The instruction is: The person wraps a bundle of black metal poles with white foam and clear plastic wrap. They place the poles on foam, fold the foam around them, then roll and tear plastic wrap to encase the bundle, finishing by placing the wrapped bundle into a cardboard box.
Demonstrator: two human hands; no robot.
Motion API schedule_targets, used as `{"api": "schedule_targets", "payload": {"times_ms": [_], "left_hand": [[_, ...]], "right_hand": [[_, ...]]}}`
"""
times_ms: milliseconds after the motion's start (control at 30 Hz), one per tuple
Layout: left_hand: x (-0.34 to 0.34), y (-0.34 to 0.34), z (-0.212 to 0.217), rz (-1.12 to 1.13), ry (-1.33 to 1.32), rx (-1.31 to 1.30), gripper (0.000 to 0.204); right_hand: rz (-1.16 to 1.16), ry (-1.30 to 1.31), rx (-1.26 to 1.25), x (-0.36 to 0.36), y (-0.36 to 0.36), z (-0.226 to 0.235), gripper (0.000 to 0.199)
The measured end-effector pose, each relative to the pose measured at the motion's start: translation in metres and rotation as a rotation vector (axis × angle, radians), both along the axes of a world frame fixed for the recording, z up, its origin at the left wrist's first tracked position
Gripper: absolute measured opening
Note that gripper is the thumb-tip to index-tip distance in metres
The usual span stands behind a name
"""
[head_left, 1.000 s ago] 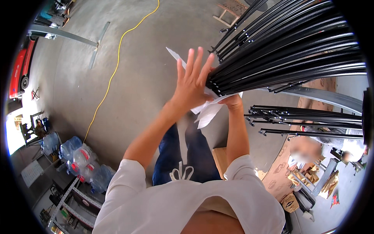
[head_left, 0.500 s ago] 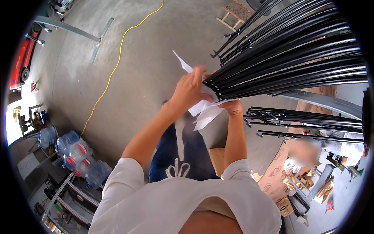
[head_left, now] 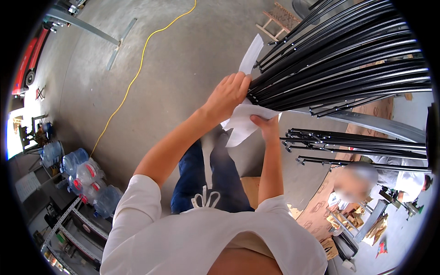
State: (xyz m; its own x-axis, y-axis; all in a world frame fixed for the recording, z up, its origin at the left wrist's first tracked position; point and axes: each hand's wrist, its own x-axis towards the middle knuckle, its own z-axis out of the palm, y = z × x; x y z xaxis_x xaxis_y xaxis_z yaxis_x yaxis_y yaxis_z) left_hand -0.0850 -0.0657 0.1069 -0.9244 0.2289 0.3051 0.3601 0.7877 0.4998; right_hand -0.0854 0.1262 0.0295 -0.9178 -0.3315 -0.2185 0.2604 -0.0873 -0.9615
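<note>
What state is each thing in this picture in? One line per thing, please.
Left hand: fingers curled, gripping paper at the rod ends
Right hand: thumb pressed on the paper
Paper: creased, partly around the rod ends, edges loose
Rods: bunched side by side
Cord: uncoiled across the floor
Drawstring: tied in a bow

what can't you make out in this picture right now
Head view:
- Right hand: most fingers hidden behind the white paper
- Black rods: far ends cut off by the dark right rim
- Red vehicle: partly cut off by the left rim
</note>
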Motion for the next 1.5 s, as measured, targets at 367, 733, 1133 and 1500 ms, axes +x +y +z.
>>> {"api": "schedule_targets", "payload": {"times_ms": [367,733,1133,1500], "left_hand": [[0.000,0.012,0.019,0.231,-0.059,-0.432,0.024],[-0.008,0.000,-0.011,0.193,-0.395,-0.059,0.021],[0.019,-0.009,0.000,0.120,-0.741,1.340,0.008],[0.015,0.013,-0.004,0.234,-0.671,1.757,0.007]], "right_hand": [[-0.257,0.145,0.044,0.004,-0.040,0.045,0.029],[-0.398,0.159,0.090,0.002,-0.044,0.032,0.035],[-0.629,0.292,0.219,0.011,-0.069,0.033,0.054],[-0.586,0.343,0.350,0.008,-0.078,0.021,0.052]]}}
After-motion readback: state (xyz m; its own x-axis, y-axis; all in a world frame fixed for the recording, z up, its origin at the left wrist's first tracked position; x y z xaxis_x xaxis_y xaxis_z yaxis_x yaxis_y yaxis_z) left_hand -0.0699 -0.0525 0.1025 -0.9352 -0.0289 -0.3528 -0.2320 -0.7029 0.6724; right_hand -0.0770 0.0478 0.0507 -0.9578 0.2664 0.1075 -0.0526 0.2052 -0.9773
